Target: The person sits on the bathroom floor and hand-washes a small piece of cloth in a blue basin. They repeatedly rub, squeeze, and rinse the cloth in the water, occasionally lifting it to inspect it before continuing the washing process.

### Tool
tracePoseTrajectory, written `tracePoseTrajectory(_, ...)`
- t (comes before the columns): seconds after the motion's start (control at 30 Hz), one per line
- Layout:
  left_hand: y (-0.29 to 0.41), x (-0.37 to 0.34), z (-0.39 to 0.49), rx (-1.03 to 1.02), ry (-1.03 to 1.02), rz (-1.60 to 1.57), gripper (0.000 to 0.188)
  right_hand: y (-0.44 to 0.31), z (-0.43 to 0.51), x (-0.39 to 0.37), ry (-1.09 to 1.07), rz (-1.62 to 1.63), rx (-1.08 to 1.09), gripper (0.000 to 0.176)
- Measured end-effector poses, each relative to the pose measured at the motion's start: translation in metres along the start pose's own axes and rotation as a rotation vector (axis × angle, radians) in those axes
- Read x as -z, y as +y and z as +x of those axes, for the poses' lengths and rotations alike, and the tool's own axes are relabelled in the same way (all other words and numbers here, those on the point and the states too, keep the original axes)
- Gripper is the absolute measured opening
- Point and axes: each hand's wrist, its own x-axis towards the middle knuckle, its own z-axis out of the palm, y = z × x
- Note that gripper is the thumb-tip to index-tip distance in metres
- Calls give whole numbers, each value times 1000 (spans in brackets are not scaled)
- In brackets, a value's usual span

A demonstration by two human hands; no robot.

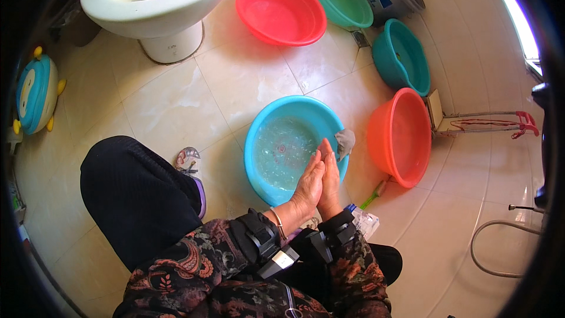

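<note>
Palm to palm, my left hand (310, 183) and my right hand (330, 181) are pressed together above the right side of a blue plastic basin (256, 176). Their fingers point away from me. Whether anything lies between the palms is hidden. Water (282, 150) with bubbles or pale flecks on its surface fills the lower part of the basin. A wet-looking grey-brown cloth (345, 142) hangs over the basin's right rim, just beyond my fingertips. A bangle circles my left wrist, and dark straps wrap both forearms.
A red basin (282, 9), a green basin (346, 2), a teal basin (399, 55) and an orange-red basin (399, 137) surround the far and right sides. A grey bucket (388, 0) stands behind. A green-handled brush (374, 194) and a plastic packet (364, 221) lie at right. The toilet (159, 22) is far left.
</note>
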Motion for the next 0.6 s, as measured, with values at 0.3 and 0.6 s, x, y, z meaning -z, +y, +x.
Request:
tracePoseTrajectory(0.3, -11, -1, -1, -4, -29, -57, 58, -5, -4, 1, -13, -92, -1, 50)
tracePoseTrajectory(0.6, -3, 2, -2, 152, 73, -137, 60, 11, -4, 5, -40, 92, -64, 48)
